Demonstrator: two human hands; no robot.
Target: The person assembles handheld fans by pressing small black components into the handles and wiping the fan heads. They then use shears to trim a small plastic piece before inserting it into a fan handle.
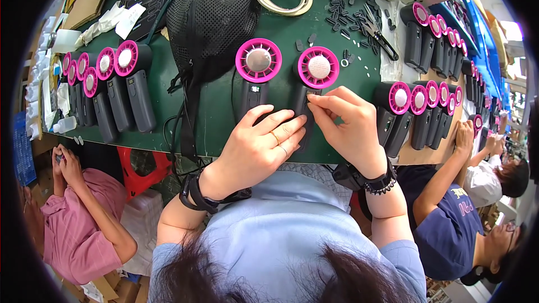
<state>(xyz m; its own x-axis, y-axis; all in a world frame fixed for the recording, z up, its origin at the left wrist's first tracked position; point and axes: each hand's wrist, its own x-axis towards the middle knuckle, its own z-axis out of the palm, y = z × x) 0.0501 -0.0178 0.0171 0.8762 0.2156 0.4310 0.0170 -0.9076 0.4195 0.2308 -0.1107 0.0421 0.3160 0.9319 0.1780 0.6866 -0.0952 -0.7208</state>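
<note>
1. Draping the left hand (255,143), slightly spread, over the centre-right fan (318,67) on the green table (210,120) (cannot tell whether gripping).
2. Pinching right hand (349,123) fingertips together just below its pink rim (318,50).

Two dark grey handheld fans with pink heads, side by side at the upper middle of the frame.
The left fan (258,70) faces up from the green counter (216,109), its ribbed pink ring around a shiny grey disc, a small display lit on the handle (the lower end is hidden). The right fan (317,77), just right of centre, has a paler, speckled disc; its handle slants down and slightly left, partly covered, and the two heads stand apart.
</note>
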